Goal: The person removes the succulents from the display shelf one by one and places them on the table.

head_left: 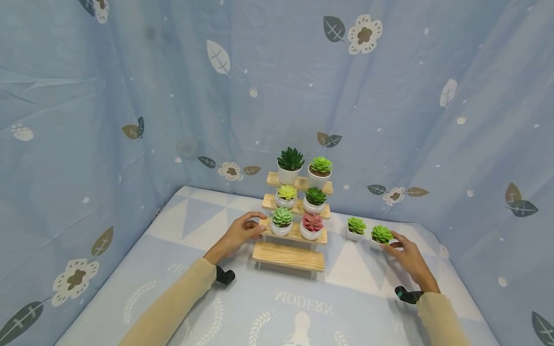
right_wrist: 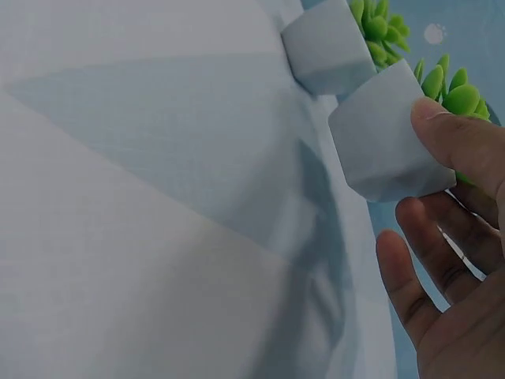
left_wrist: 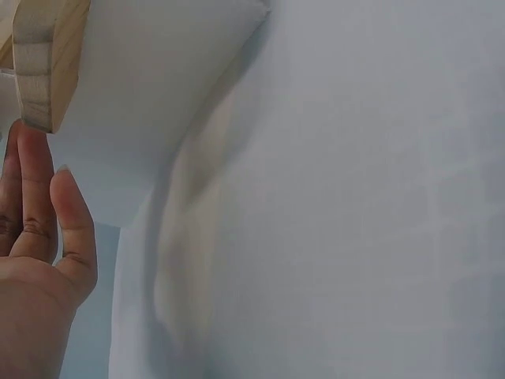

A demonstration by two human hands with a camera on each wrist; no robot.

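At the right, my right hand point(head_left: 408, 258) pinches a small potted succulent point(head_left: 382, 234) with bright green leaves. The right wrist view shows its white, square-sided pot point(right_wrist: 387, 134) with the thumb on one side; the other fingers are partly hidden. A similar green succulent point(head_left: 356, 228) stands just left of it on the table. My left hand point(head_left: 240, 234) is at the left end of a tiered wooden shelf point(head_left: 289, 255). In the left wrist view, fingertips point(left_wrist: 33, 146) touch or nearly touch the end of a wooden board point(left_wrist: 47, 63), holding nothing visible.
The shelf's upper tiers bear several potted succulents, including a dark green one point(head_left: 289, 166), a yellow one point(head_left: 286, 194) and a red one point(head_left: 311, 226). Its lowest board is bare wood. A blue patterned curtain point(head_left: 277, 96) rises behind the cloth-covered table point(head_left: 242, 307).
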